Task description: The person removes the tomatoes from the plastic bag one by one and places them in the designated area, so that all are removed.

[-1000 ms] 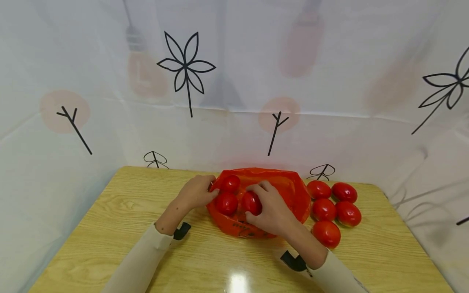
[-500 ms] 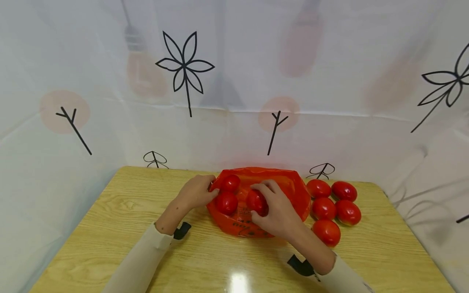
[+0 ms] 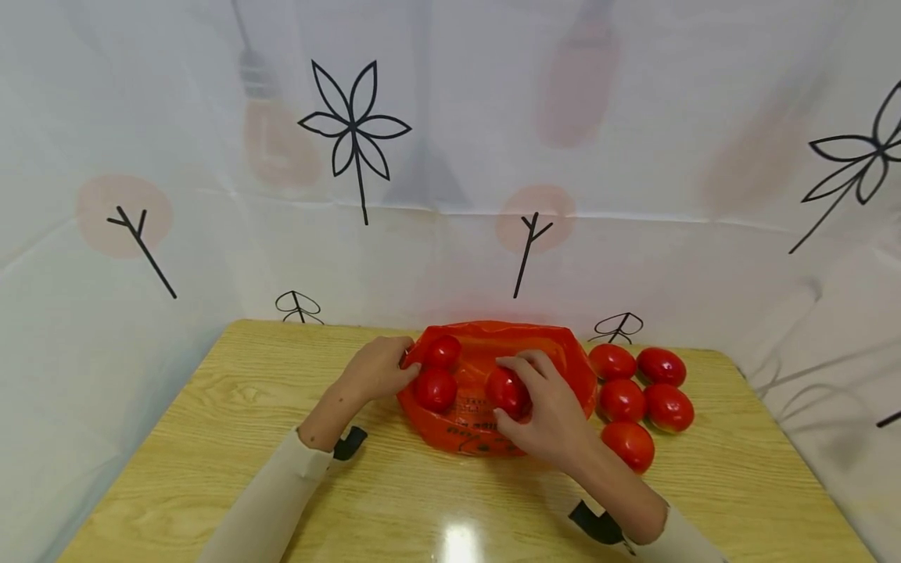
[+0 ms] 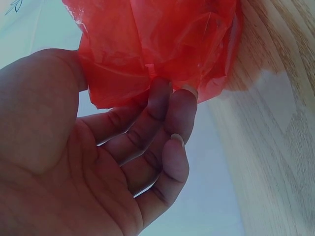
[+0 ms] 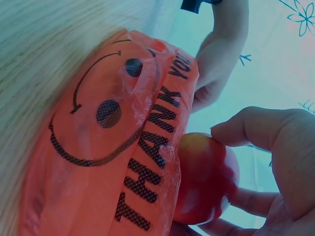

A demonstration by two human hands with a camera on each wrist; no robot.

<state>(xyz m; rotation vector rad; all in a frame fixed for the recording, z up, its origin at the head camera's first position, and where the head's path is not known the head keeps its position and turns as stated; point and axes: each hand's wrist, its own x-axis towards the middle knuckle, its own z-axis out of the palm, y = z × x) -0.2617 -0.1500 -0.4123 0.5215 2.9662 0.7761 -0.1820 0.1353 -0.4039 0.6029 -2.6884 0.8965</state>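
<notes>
An orange-red plastic bag [image 3: 479,438] lies with its mouth spread wide on the table; its front carries a smiley and "THANK YOU" lettering [image 5: 150,157]. My left hand [image 3: 376,369] pinches the bag's left rim between thumb and fingers [image 4: 160,101]. Two shiny red apples sit inside at the left, a rear apple [image 3: 444,352] and a front apple [image 3: 436,390]. My right hand [image 3: 552,407] grips another red apple [image 3: 508,391] over the bag's right half. A yellow patch marks this apple [image 5: 204,182] in the right wrist view, where the bag hides part of it.
Several more red apples [image 3: 622,401] stand in a cluster on the wooden table [image 3: 394,508], just right of the bag. Behind the table hangs a white cloth [image 3: 436,258] printed with plants and lamps.
My right hand has moved a little to the right with its apple, away from the two apples at the left. The left hand stays on the rim.
</notes>
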